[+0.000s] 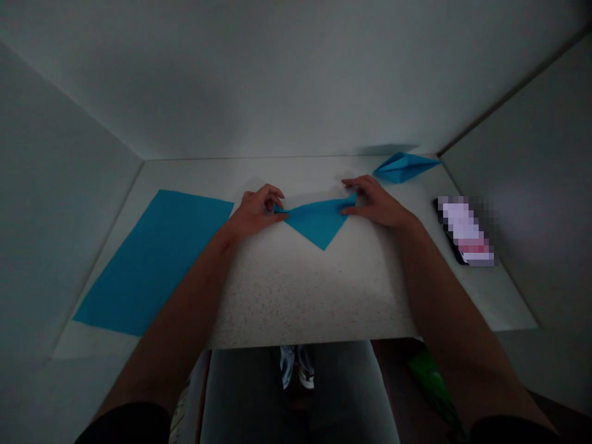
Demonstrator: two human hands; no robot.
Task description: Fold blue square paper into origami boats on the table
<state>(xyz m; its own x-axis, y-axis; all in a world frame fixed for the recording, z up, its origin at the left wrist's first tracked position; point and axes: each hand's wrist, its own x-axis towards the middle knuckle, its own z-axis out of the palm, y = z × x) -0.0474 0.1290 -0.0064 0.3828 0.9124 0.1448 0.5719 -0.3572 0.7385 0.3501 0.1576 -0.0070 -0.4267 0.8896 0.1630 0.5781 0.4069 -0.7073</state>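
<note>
A folded blue paper (pixel 319 222), shaped like a downward-pointing triangle, lies on the speckled white table (pixel 300 296) in front of me. My left hand (pixel 256 213) pinches its left tip between thumb and fingers. My right hand (pixel 374 203) holds its right end, with the fingers over the top edge and the thumb in front. To the left of my left hand lies a flat blue paper sheet (pixel 152 259). A folded blue paper shape (pixel 404 168) sits at the back right, beyond my right hand.
A smartphone (pixel 465 231) with a blurred screen lies face up near the right edge of the table. Pale walls (pixel 277 74) rise at the back and sides. Below the front edge, my legs and feet show, with a green object (pixel 432 385) on the floor.
</note>
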